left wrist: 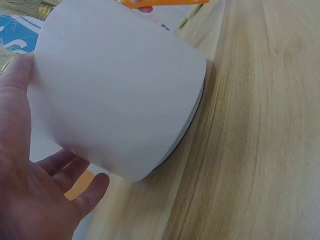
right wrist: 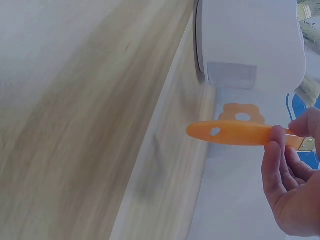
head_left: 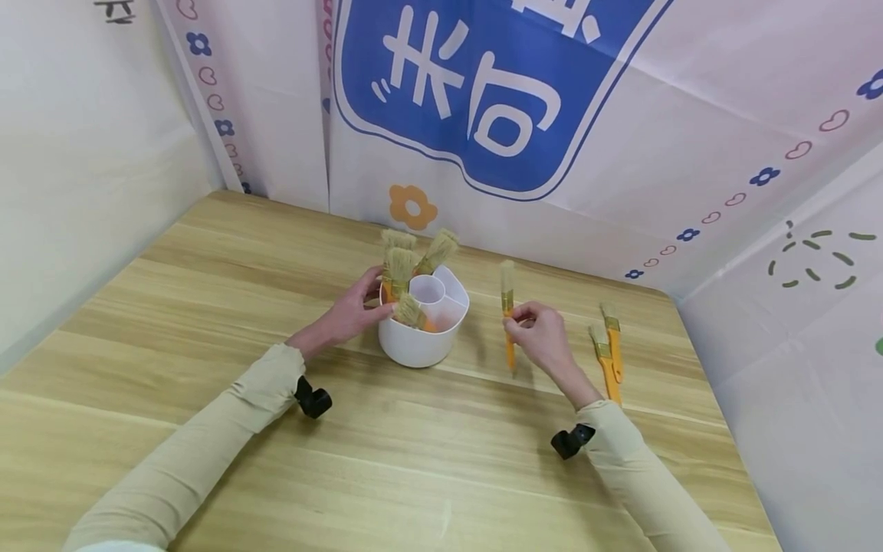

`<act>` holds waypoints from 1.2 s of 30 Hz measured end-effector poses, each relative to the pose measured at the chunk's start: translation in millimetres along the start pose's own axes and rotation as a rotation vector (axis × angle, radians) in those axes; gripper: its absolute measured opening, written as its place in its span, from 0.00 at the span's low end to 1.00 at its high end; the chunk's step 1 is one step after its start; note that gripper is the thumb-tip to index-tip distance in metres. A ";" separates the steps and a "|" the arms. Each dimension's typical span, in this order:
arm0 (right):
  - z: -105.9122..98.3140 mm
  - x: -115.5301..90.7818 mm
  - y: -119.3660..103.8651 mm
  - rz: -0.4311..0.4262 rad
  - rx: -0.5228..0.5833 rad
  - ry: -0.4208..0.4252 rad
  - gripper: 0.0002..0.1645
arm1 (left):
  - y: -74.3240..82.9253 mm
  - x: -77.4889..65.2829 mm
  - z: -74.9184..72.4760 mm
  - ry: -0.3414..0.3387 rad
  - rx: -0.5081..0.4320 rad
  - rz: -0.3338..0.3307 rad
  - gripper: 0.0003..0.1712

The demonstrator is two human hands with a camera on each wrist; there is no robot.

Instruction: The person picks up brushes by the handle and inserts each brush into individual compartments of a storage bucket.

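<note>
A white round organizer point(head_left: 416, 345) with compartments around a central tube stands on the table. Several flat paintbrushes with pale bristles point(head_left: 400, 264) stick out of it, bristles up, mostly on its left side. My left hand point(head_left: 350, 313) holds the organizer's left side; in the left wrist view the thumb lies by the rim and the fingers reach behind the wall point(left wrist: 120, 90). To the right of the organizer, my right hand point(head_left: 545, 337) pinches another paintbrush by its orange handle point(right wrist: 235, 133). That brush is upright, bristles up, apart from the organizer.
Two more orange-handled paintbrushes point(head_left: 608, 368) lie on the wooden table point(head_left: 386, 460) right of my right hand, one partly over the other. Behind the table hangs a printed white sheet point(head_left: 593, 222), with pale walls at both sides.
</note>
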State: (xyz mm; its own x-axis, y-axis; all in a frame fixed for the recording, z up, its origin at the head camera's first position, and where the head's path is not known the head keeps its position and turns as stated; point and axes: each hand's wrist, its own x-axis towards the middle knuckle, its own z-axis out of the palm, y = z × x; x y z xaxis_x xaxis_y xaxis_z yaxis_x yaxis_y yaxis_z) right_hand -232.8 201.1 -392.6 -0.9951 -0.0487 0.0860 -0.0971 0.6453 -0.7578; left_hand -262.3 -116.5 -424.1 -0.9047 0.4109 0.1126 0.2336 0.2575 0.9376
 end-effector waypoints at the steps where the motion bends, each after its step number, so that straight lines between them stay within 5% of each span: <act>1: 0.1 0.1 -0.3 -0.001 0.004 0.003 0.10 | 0.1 0.2 0.1 0.000 0.000 -0.001 0.38; 36: 12.8 0.9 -35.1 -0.082 0.126 0.029 0.09 | -1.5 -0.2 0.8 0.002 0.007 0.000 0.39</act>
State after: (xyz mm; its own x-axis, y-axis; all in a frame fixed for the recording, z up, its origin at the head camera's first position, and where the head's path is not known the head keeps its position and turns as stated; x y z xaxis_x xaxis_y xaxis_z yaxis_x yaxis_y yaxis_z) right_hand -230.5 168.6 -374.2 -0.9830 -0.0742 0.1682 -0.1814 0.5391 -0.8224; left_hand -262.2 -116.3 -425.8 -0.9053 0.4092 0.1135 0.2363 0.2633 0.9353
